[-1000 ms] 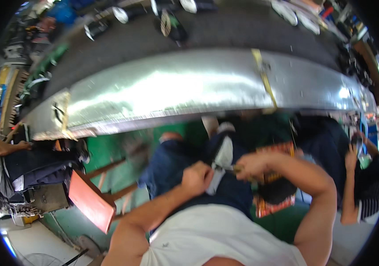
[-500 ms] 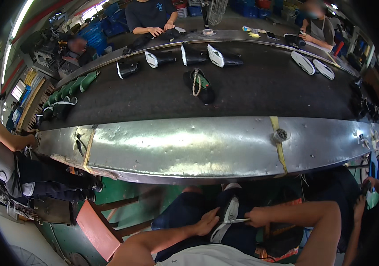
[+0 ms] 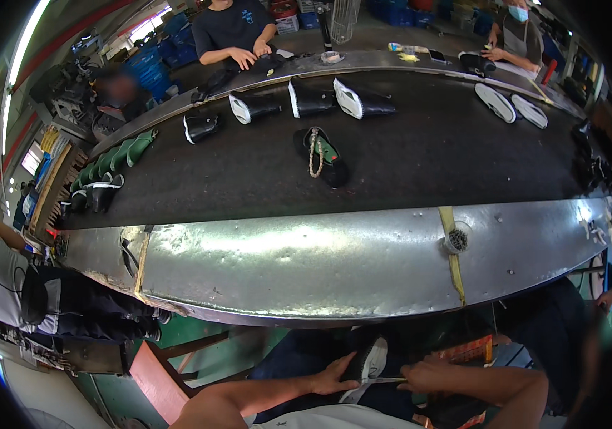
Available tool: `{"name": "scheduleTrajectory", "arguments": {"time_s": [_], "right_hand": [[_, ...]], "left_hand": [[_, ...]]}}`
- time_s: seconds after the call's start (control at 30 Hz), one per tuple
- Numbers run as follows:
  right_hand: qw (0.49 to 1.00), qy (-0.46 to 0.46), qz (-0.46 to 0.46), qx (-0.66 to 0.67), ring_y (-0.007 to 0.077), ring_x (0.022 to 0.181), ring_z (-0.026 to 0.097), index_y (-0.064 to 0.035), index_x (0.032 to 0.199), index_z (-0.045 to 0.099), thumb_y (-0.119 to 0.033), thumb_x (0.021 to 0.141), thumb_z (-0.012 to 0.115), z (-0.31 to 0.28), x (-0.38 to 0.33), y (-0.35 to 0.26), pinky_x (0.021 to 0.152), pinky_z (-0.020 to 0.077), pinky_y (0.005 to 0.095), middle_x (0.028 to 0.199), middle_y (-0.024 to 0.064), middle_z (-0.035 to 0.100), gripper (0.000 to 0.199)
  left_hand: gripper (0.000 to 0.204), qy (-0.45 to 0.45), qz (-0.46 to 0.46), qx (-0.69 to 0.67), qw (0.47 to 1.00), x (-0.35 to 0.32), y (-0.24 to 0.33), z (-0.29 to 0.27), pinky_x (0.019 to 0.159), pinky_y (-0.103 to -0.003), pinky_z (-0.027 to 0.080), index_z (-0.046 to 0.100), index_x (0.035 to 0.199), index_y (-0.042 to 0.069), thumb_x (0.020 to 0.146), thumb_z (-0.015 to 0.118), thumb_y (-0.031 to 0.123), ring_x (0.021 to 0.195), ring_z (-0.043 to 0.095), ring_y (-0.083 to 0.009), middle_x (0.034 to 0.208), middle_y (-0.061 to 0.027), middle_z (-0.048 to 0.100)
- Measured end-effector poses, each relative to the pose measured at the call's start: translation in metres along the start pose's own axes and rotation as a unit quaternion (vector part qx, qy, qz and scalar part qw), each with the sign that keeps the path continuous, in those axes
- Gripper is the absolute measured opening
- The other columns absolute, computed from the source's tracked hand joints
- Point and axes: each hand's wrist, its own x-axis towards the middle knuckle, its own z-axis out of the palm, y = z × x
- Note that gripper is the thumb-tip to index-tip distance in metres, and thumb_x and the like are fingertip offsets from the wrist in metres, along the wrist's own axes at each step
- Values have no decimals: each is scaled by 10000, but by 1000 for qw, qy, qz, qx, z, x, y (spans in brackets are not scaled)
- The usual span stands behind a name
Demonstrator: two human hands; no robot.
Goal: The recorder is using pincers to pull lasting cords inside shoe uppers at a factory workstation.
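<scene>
Across my lap lies a dark shoe (image 3: 373, 356) with a white sole turned up, the toe pointing away from me. My left hand (image 3: 333, 376) grips it from the left side, fingers wrapped against the upper. In my right hand (image 3: 424, 375) is a thin, pale, stick-like tool (image 3: 386, 380), its kind too small to make out. Its tip reaches left and meets the sole near the middle. The palm side of my right hand is hidden.
Before me stands a metal-edged bench (image 3: 270, 268) with a dark belt (image 3: 234, 171). A black shoe (image 3: 331, 164), several white-soled pieces (image 3: 363, 101) and green ones (image 3: 116, 154) lie there. A small cup (image 3: 456, 242) sits on the metal. A pink seat (image 3: 159, 382) is left; co-workers surround the bench.
The view has tilted, so the bench sits lower in the picture. My right forearm has dropped and the tool stays at the sole. The person at far left has turned.
</scene>
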Motion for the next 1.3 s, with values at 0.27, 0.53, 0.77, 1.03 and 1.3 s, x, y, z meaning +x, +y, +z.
{"name": "scheduleTrajectory", "arguments": {"time_s": [0.27,0.53,0.77,1.03,1.3], "right_hand": [[987,120,8,110,385,959,695,-62,1157,629,-375,925,626,78,33,20,845,548,474,1018,177,720,389],[952,185,-19,242,423,1235,551,48,1378,506,-276,929,631,118,-3,4,1072,428,452,1285,288,581,568],[932,325,-3,158,361,1227,562,28,1381,496,-148,904,640,101,15,10,990,475,460,1294,246,565,528],[866,135,61,477,242,777,670,9,993,634,-199,960,623,100,4,-8,713,523,369,818,125,678,211],[739,31,35,672,151,757,683,-5,966,651,-240,998,598,84,2,-7,572,527,289,830,71,704,243]], "left_hand": [[1105,45,-52,15,998,-9,18,-2,1197,-467,252,105,1574,-31,866,688,585,1436,325,-433,1503,-321,352],[1106,119,-23,48,991,0,9,23,1125,-463,364,161,1593,36,810,779,514,1329,464,-434,1420,-287,469],[942,224,-83,66,969,1,41,21,1169,-449,285,191,1595,55,860,735,281,1367,407,-403,1446,-263,458],[839,244,-4,59,968,-3,48,50,1146,-418,343,154,1602,66,941,646,221,1370,422,-421,1499,-268,415],[805,221,1,25,975,-3,53,45,1153,-396,343,124,1607,72,972,604,191,1414,400,-403,1521,-275,391]]}}
